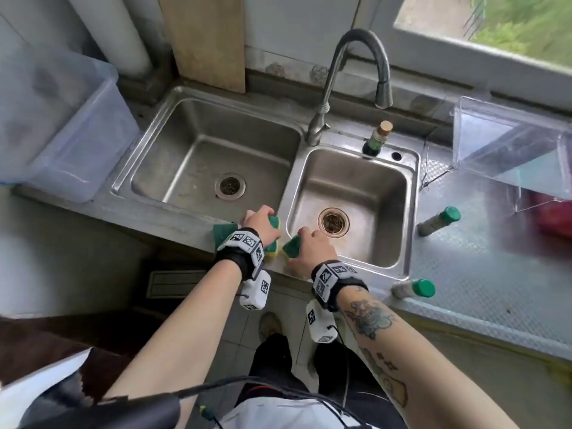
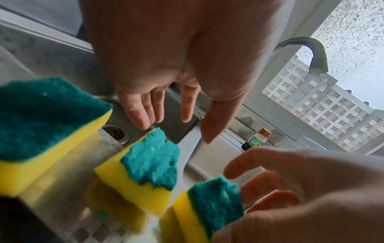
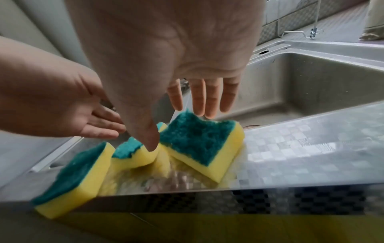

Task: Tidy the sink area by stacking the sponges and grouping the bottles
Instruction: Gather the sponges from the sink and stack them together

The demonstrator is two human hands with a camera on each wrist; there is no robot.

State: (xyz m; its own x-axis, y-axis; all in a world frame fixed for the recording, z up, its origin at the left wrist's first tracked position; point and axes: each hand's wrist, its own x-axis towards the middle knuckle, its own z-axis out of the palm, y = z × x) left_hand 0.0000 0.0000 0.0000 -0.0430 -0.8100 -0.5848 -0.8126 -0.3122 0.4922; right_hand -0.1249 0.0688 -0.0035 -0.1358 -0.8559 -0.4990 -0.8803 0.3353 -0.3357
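Three yellow sponges with green scouring tops lie on the sink's front rim: left sponge, middle sponge, right sponge. My left hand hovers over the middle sponge with straight, spread fingers. My right hand hangs over the right sponge, fingers straight and thumb beside its near corner. Neither hand grips anything. A dark corked bottle stands behind the right basin. Two green-capped bottles lie on the right counter.
The double steel sink has a tall faucet between its basins. A translucent bin stands at the left, a clear plastic box at the back right. The patterned counter runs along the right.
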